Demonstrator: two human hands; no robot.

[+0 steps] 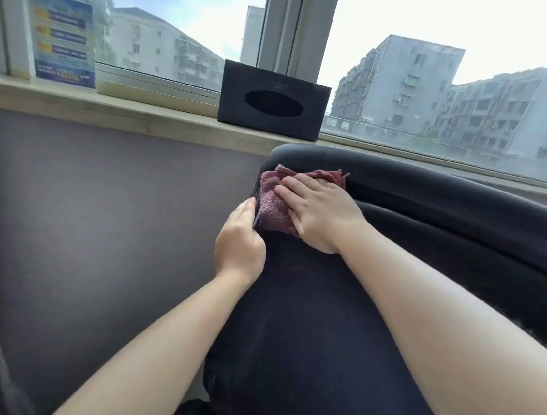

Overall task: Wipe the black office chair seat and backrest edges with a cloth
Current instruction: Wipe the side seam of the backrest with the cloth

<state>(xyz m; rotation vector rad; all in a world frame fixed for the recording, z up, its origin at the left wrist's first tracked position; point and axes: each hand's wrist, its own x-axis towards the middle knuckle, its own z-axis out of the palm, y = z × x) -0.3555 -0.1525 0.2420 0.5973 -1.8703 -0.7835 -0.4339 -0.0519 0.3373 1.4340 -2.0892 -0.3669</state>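
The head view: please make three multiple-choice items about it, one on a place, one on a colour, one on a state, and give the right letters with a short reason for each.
1. Where does the tissue box stand?
A. on the windowsill
B. on the chair seat
C. on the floor

2. What colour is the cloth?
A. white
B. dark red
C. bright yellow

3. How does the right hand lie?
A. flat on the cloth
B. lifted off the chair
C. curled round the box

Key:
1 A: the black tissue box stands on the windowsill.
2 B: the cloth is dark red.
3 A: the right hand presses it with straight fingers on the chair.
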